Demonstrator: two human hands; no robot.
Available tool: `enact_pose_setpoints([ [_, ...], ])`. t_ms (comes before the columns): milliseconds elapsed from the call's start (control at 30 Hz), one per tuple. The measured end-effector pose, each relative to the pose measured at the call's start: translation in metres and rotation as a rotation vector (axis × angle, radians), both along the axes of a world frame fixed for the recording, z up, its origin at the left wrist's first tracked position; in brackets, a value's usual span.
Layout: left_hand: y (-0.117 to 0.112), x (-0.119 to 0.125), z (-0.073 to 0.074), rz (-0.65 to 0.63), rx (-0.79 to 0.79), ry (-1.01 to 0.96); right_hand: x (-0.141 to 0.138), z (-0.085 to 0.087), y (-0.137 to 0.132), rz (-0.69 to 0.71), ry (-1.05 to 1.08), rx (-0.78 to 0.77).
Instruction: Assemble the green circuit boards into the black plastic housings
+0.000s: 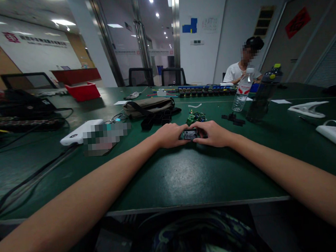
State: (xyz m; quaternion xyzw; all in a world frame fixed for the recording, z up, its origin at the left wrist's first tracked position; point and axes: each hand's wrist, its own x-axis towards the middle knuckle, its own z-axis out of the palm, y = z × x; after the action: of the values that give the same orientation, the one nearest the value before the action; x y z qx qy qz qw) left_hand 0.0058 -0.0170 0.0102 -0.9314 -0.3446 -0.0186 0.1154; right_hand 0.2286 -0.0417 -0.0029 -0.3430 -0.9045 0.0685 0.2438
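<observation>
Between my two hands, just above the green table [186, 178], is a small black rectangular module [190, 134] with a printed label on the side facing me. My left hand [171, 135] pinches its left end with thumb and fingers. At its right end, my right hand [213, 133] grips it with the thumb below and curled fingers above. Right behind the hands lies a small pile of green circuit boards [195, 117]. Several black plastic pieces [233, 119] are to the right of the pile, and black open-topped plastic parts [157, 119] lie to its left.
A grey-brown pouch [149, 106] lies behind the black parts. At left are a white power bank [82, 132], cables and a red bin [82, 92]. A clear water bottle [241, 92] and a dark bottle [262, 96] stand at right. A person [243, 67] sits across the table.
</observation>
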Motion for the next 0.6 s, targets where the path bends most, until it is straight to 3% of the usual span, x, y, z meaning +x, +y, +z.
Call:
enact_pose_setpoints([
  [600, -0.0002, 0.0002, 0.0004, 0.002, 0.0, 0.005, -0.0003, 0.0013, -0.0008, -0.01, -0.017, -0.001],
])
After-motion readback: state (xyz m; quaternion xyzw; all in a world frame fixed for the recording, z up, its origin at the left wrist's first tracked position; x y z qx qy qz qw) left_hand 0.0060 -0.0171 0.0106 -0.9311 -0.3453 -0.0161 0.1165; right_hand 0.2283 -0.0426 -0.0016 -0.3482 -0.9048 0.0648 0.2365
